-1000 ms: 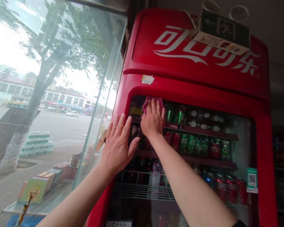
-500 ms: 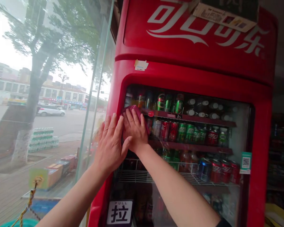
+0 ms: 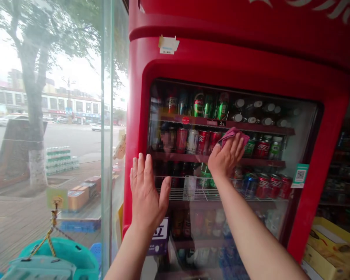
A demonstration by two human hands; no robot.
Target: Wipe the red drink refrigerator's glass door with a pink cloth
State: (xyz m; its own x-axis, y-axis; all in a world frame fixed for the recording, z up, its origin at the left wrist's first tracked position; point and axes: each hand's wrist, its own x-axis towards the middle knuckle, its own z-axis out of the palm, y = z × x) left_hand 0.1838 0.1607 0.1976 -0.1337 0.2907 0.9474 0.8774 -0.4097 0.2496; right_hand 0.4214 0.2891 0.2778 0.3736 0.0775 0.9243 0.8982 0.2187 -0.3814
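Observation:
A red drinks fridge (image 3: 239, 58) with a glass door stands in front of me. My right hand (image 3: 226, 155) presses a folded pink cloth (image 3: 235, 136) against the glass, over the shelf of cans (image 3: 203, 140). The cloth shows above and beyond its fingers. My left hand (image 3: 148, 190) is open, fingers pointing up and thumb spread, at the left edge of the door frame. Nothing is in it, and its palm is hidden from me.
A tall glass pane (image 3: 106, 116) stands left of the fridge, with a street and tree beyond. At lower left are a teal plastic tub (image 3: 76, 256) and a twisted rope (image 3: 53, 233). A yellow carton (image 3: 335, 249) sits at lower right. A QR-code sticker (image 3: 300, 175) is on the door.
My right hand has slid the pink cloth rightward across the glass, away from my left hand. My left hand stays by the door's left edge. The view has tilted down.

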